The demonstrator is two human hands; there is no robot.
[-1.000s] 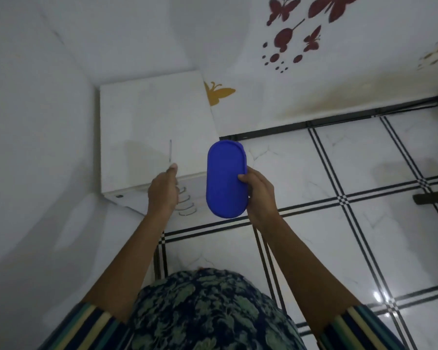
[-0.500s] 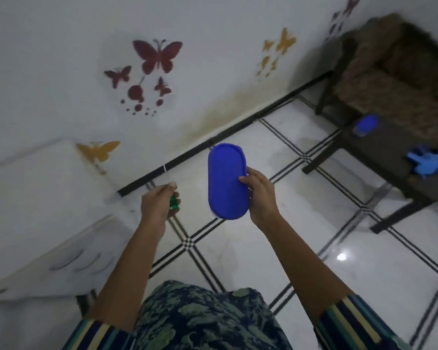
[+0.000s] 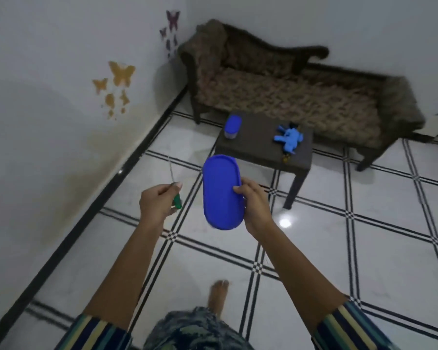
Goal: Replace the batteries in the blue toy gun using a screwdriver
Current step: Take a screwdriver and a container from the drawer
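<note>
My left hand (image 3: 157, 204) grips a screwdriver (image 3: 175, 193) with a green handle, its thin metal shaft pointing up and away. My right hand (image 3: 255, 205) holds a blue oval container (image 3: 222, 192) by its right edge, lid facing me. The blue toy gun (image 3: 290, 139) lies on a low dark table (image 3: 258, 150) ahead of me, well beyond both hands. A second small container with a blue lid (image 3: 233, 127) stands at the table's far left corner.
A patterned brown sofa (image 3: 296, 97) stands behind the table against the far wall. The left wall carries butterfly stickers (image 3: 116, 79). The floor is white tile with black lines (image 3: 314, 236). My bare foot (image 3: 218, 294) shows below.
The view has swung right from the white cabinet to the table and sofa. Both hands keep the same grips on the screwdriver and the blue container.
</note>
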